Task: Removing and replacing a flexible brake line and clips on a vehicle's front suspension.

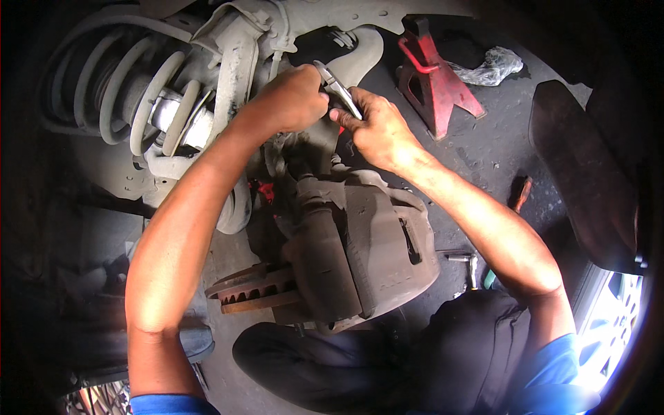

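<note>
Starting far left, there's a coil spring [143,105] wrapped around a strut, with bulky pale suspension parts right up against it, so not much elbow room on that side. Nearer, a vented brake disc [259,302] pokes out left with a rusty rim. Left hand [296,100] is up far, just left of the steel hand tool; fingers are curled in tight, but I can't tell whether anything's inside that grip. The tool [339,90] is wrench- or plier-shaped, can't say which, and it sits tilted between the two hands, above and beyond the brake caliper [387,242]. Right hand [380,131] has its near end pinched between thumb and fingers. That caliper's a big lump with hard corners near the middle, and the right forearm passes just off its right side. Past the right hand there's a red jack stand [443,86], a crumpled clear plastic bag [494,67] just right of it, and a decent patch of open floor [484,155] nearer. Then a socket wrench [472,270] close to the right forearm, an orange-handled tool [524,195], and an alloy wheel [612,325] along the near right edge.
</note>
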`<state>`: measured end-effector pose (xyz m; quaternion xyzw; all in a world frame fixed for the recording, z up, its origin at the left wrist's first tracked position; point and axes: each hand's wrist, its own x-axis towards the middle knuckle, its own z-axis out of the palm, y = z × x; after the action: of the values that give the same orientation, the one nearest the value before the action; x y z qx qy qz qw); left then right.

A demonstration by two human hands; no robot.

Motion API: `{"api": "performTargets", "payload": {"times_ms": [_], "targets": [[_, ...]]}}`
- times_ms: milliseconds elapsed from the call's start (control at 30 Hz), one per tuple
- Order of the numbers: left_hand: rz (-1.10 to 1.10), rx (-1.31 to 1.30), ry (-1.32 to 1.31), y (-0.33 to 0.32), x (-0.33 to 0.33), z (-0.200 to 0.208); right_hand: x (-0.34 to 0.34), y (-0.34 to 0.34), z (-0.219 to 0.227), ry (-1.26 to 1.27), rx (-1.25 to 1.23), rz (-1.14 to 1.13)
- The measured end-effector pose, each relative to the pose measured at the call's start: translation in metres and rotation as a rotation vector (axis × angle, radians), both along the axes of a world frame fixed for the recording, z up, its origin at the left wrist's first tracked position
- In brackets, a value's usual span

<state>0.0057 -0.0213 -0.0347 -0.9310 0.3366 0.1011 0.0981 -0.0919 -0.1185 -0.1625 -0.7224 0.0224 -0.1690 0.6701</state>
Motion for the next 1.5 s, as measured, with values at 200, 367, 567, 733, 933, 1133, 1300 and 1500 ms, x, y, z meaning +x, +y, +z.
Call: {"api": "performTargets", "payload": {"times_ms": [200, 367, 567, 733, 933, 1133, 1300, 1500], "targets": [[-0.058, 0.041, -0.143, -0.004, -0.003, 0.0, 0.003, 0.004, 0.001, 0.011, -0.012, -0.049], [0.122, -0.141, 0.408, 0.002, 0.008, 0.006, -0.005, 0.001, -0.008, -0.049, -0.043, -0.075], [0.095, -0.116, 0.571, 0.01, 0.008, 0.022, -0.01, -0.004, -0.027, -0.269, -0.21, -0.077], [0.047, -0.07, 0.606, 0.006, 0.005, 0.028, -0.01, -0.003, -0.03, -0.356, -0.148, -0.079], [0.019, -0.003, 0.609, 0.006, 0.009, 0.027, -0.034, -0.029, -0.022, -0.107, -0.26, -0.219], [0.007, -0.016, 0.601, 0.009, 0.012, 0.024, -0.059, -0.043, -0.013, -0.168, -0.505, -0.192], [-0.008, -0.009, 0.573, 0.008, 0.01, 0.026, -0.059, -0.042, -0.02, -0.197, -0.664, -0.151], [0.009, -0.03, 0.544, 0.008, 0.006, 0.027, -0.054, -0.045, -0.033, -0.314, -0.765, -0.182]]}}
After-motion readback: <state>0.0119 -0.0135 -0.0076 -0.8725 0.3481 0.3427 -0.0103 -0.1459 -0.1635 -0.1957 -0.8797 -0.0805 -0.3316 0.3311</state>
